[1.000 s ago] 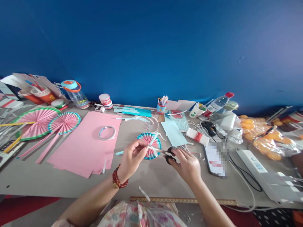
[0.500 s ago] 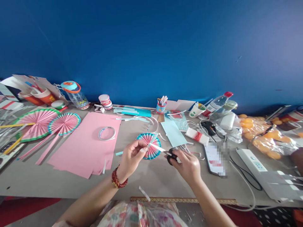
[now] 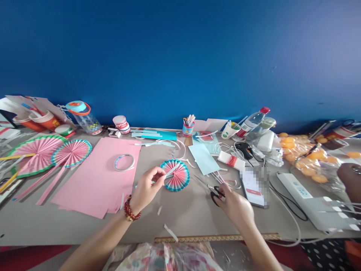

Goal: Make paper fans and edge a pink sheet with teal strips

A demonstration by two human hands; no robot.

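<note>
My left hand (image 3: 149,187) pinches a short whitish strip (image 3: 170,171), which looks like tape, over a round pleated paper fan (image 3: 176,175) in pink with a blue-green rim. To the right, my right hand (image 3: 235,203) has its fingers in the black handles of a pair of scissors (image 3: 216,195). Their blades point up and left, blurred and apart from the fan. A small white scrap (image 3: 160,210) lies on the table below the fan, with a longer strip (image 3: 171,232) nearer the edge.
Pink paper sheets (image 3: 93,180) lie at left, a tape roll (image 3: 124,162) on top. Two finished-looking fans (image 3: 72,152) sit farther left. A phone (image 3: 253,188) and a power strip (image 3: 303,195) are at right. Another person's hand (image 3: 349,180) shows at the right edge.
The scissors have moved away right from the strip in my left hand, which is now shorter. A small scrap has appeared on the table below the fan.
</note>
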